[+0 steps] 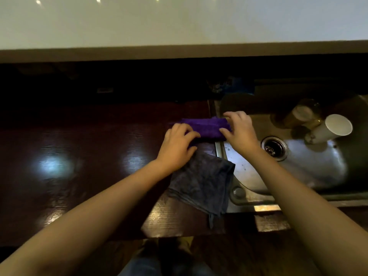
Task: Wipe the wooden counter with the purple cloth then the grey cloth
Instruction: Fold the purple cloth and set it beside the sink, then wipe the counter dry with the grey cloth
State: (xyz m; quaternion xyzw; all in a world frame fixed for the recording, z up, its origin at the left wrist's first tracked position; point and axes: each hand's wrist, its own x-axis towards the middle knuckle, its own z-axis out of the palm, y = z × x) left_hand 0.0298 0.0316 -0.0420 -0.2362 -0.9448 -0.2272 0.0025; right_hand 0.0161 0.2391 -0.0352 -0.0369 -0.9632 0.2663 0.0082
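Both hands, left hand (177,146) and right hand (240,130), pinch one folded purple cloth (207,126) at the worktop (79,156) edge by the sink (318,168); one grey cloth (201,182) lies nearer. Sink holds one white cup (334,126).

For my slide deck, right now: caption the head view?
Both hands grip the purple cloth beside the sink; grey cloth waits.

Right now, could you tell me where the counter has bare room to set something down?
The wooden counter is bare across its whole left stretch, from the dark back wall to the front edge. It is crowded by the sink: both hands, left and right, are on the purple cloth, with the grey cloth just in front, overlapping the sink rim.
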